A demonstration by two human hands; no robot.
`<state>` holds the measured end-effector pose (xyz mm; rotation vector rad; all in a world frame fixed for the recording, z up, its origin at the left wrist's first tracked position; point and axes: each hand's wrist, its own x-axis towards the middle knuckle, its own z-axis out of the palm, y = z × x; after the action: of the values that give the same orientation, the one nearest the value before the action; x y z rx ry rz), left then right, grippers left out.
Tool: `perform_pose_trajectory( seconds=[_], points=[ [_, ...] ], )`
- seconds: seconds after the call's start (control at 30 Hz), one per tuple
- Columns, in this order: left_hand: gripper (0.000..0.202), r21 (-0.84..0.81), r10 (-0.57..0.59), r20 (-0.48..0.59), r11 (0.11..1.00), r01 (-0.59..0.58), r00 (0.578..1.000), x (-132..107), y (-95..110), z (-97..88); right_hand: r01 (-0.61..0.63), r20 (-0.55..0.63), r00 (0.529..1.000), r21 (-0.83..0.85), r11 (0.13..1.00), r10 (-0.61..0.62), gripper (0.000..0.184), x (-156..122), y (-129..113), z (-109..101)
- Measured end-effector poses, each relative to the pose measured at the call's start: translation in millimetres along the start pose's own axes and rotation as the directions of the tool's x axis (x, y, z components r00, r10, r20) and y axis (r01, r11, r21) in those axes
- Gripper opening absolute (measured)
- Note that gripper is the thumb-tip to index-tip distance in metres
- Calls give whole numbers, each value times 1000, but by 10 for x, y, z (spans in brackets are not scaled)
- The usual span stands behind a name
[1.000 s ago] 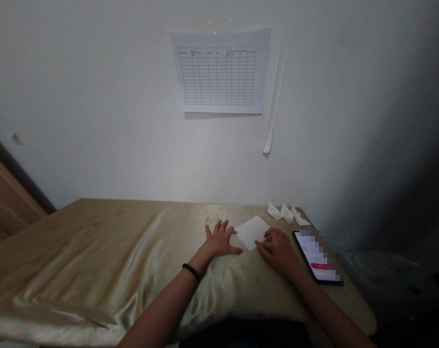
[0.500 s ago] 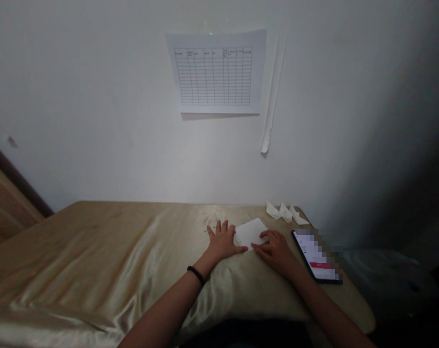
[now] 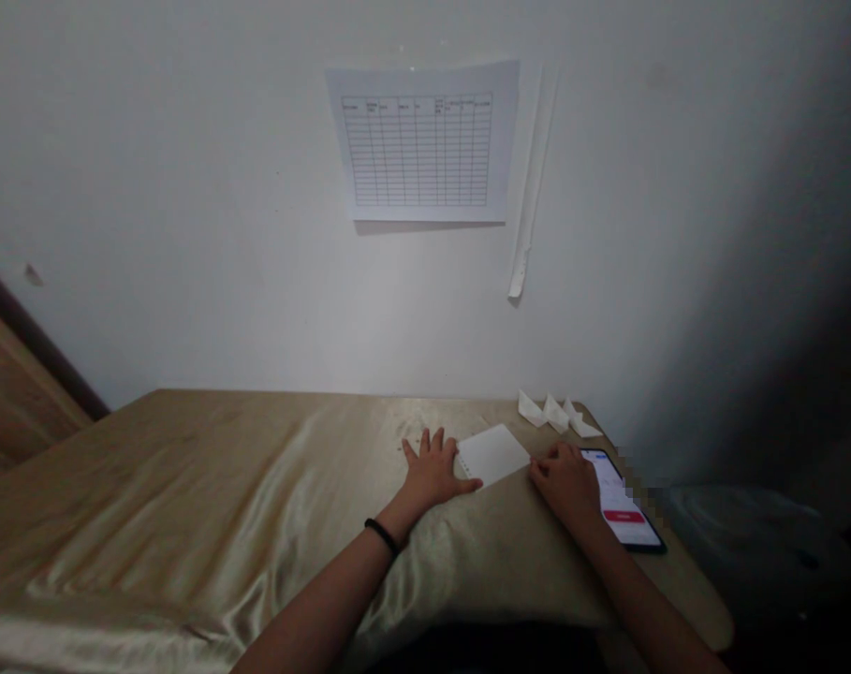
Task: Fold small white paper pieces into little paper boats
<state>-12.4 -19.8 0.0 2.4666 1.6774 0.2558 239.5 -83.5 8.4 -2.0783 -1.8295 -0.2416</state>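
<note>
Paper, punched edge toward eight o'clock, long axis seemingly eight-to-two; left hand fingers spread; right hand fingers curled, grip unclear.

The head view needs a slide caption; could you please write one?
Left hand at one edge of a paper sheet, right hand by its right corner, phone and folded papers nearby.

Open cloth leftward, phone and folded papers crowding rightward
</note>
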Motion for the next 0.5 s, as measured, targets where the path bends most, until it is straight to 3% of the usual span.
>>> perform_pose_trajectory(
  seconds=[0.23, 0.33, 0.5],
  points=[
    [97, -3, 25, -33, 1000, -25, 999, -28, 20, -8, -24, -25, 999, -60, 998, 22, 32, -7, -81, 30],
    [85, -33, 98, -32, 995, -99, 995, -35, 26, -23, -16, -57, 998, -63, 998, 13, 30, 4, -85, 71],
    [69, -42, 173, -32, 984, -174, 984, -61, 26, -50, 116, -59, 992, 93, 989, -111, 29, 15, -81, 168]
  ],
)
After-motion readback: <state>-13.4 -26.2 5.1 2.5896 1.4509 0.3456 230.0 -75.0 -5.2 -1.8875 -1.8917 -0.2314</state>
